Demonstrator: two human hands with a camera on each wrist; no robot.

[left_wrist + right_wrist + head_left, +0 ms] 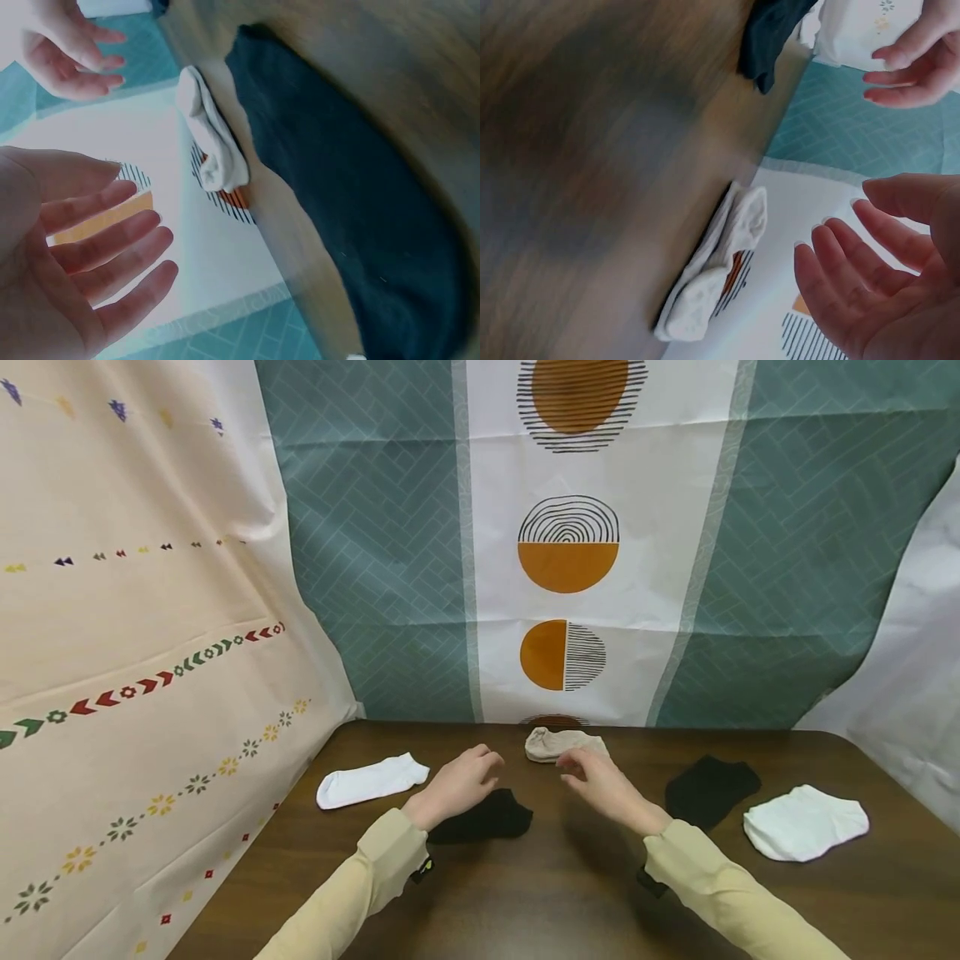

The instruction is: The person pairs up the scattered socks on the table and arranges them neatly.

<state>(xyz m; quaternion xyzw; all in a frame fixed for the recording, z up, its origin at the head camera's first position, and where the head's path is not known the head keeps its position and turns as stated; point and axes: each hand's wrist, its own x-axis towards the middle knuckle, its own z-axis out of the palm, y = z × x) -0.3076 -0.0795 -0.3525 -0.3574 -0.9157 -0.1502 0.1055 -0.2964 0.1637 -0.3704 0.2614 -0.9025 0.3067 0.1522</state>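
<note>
My left hand (459,785) hovers above a black sock (483,820) lying on the table, its fingers relaxed and holding nothing. In the left wrist view the fingers (124,255) are spread a little, apart from the sock. Over the table's middle, my right hand (603,785) is raised, also with nothing in it. Just beyond its fingertips a beige sock (551,743), seemingly folded or paired, lies near the back edge; the right wrist view shows that beige sock (712,270) below the loosely bent fingers (840,270).
On the left lies a white sock (371,781). To the right are another black sock (708,791) and another white sock (806,823). The brown wooden table (517,902) ends at a patterned curtain (382,568) behind, with a cream cloth (150,693) along the left.
</note>
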